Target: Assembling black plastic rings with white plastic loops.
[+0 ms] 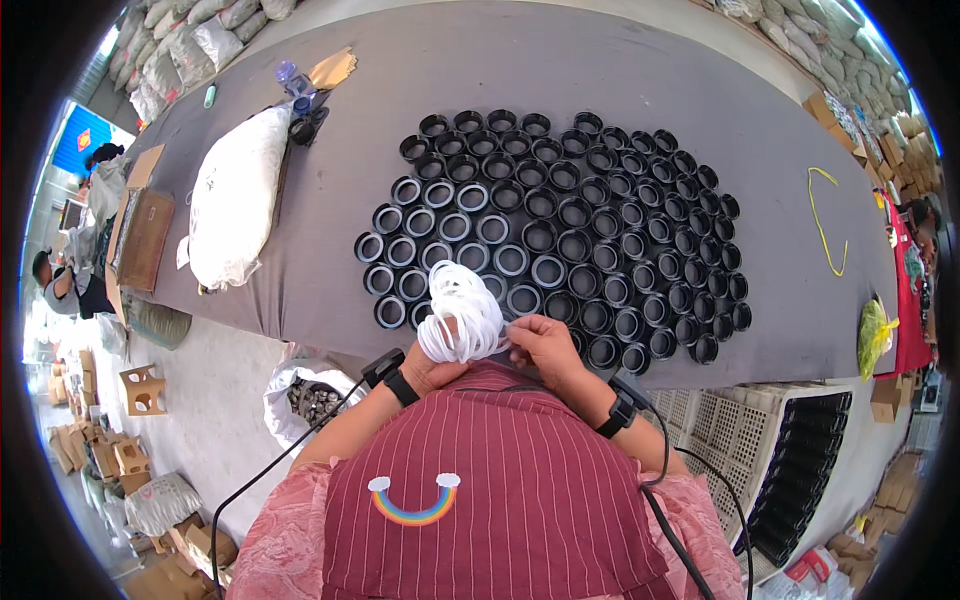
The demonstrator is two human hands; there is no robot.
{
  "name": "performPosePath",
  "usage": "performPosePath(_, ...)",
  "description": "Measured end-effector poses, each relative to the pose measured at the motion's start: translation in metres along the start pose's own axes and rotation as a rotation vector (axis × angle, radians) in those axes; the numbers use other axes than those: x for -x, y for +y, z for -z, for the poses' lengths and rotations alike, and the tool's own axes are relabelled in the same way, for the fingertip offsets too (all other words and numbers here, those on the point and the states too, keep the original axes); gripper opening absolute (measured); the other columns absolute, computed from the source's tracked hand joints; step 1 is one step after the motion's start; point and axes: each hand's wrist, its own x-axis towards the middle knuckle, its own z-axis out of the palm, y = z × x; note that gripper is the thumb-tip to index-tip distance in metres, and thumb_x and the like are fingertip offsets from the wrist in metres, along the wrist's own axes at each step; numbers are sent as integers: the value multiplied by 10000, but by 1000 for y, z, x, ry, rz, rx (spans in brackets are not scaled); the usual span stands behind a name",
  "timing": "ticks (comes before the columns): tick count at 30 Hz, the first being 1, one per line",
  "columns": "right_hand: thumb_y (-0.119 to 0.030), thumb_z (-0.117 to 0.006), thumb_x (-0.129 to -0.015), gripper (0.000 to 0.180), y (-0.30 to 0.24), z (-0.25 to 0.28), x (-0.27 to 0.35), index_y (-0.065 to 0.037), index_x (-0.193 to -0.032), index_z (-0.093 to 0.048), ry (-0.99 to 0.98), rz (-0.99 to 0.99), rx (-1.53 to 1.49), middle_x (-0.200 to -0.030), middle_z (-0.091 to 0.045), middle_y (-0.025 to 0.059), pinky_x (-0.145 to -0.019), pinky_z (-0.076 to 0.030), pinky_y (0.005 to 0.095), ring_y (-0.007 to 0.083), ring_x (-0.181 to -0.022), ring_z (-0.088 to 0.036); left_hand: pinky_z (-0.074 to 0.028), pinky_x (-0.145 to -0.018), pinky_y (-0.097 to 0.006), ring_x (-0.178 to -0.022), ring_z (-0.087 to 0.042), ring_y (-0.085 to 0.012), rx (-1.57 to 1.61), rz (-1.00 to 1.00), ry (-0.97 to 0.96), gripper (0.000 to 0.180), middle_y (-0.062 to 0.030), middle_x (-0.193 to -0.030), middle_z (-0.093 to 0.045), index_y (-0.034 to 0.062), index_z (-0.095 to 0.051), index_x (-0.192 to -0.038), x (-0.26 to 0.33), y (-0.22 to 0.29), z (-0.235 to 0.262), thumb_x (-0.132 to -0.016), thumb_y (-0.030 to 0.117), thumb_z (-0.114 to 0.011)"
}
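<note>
Holding a thick bunch of white rings (pixel 462 312) in my left hand (pixel 432 366), I have my fingers curled shut around its lower end, just over the near edge of the grey counter (pixel 640 90). At about nine o'clock from that hand, well apart, a full white sack (pixel 236 196) lies on the counter, with a brown cardboard box (pixel 146 238) further out the same way. At eleven o'clock, far up the counter, a clear plastic bottle (pixel 292 84) rests beside a scrap of brown cardboard (pixel 333 68). My right hand (pixel 541 344) sits just at three o'clock of the bunch, touching it, thumb and fingertips pinched on one ring at its edge. From twelve round to three o'clock of both hands spreads a packed field of black caps (pixel 560 225), open side up; those nearest the bunch already show a white ring inside, while those toward two and three o'clock look plain black. Far out at two o'clock a yellow cord (pixel 824 222) lies loose on the counter.
</note>
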Motion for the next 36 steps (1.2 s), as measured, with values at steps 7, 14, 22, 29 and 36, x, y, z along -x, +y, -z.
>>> performPosePath(7,-79,-593,-797,76,5,32,13,-3,-799,-592,116,212,219,-632,-568,0,-460,-391,205,66,-511,-505,-455,-881,-325,-969,-554,-187,908,465,-107,429,-79,-1041,-580,47,-531,-1107,-10,39,-28,-731,121,-722)
performPosePath(14,-71,-599,-806,53,-21,77,24,-19,-799,-605,212,331,232,-625,-556,-7,-441,-380,191,52,-485,-488,-481,-835,-337,-923,-578,-200,1014,474,-37,420,-75,-1039,-586,64,-545,-1077,-6,25,-51,-716,152,-741)
performPosePath(22,-105,-615,-801,105,15,144,13,-8,-833,-638,274,100,309,-635,-584,16,-454,-444,213,87,-518,-559,-460,-822,-366,-922,-589,-255,655,241,120,259,-90,-969,-620,91,-612,-967,8,17,-64,-741,174,-707)
performPosePath(29,-113,-603,-814,109,34,137,-1,-19,-862,-630,235,-19,379,-652,-591,9,-466,-460,218,96,-538,-578,-446,-826,-371,-933,-582,-261,406,90,218,264,-88,-977,-618,97,-609,-986,23,5,-64,-730,111,-674)
performPosePath(36,-108,-616,-763,139,51,146,-14,7,-840,-636,251,89,654,-659,-623,77,-470,-477,264,130,-543,-605,-438,-837,-366,-940,-584,-251,460,95,198,274,-74,-987,-621,103,-617,-986,29,9,-63,-716,75,-657)
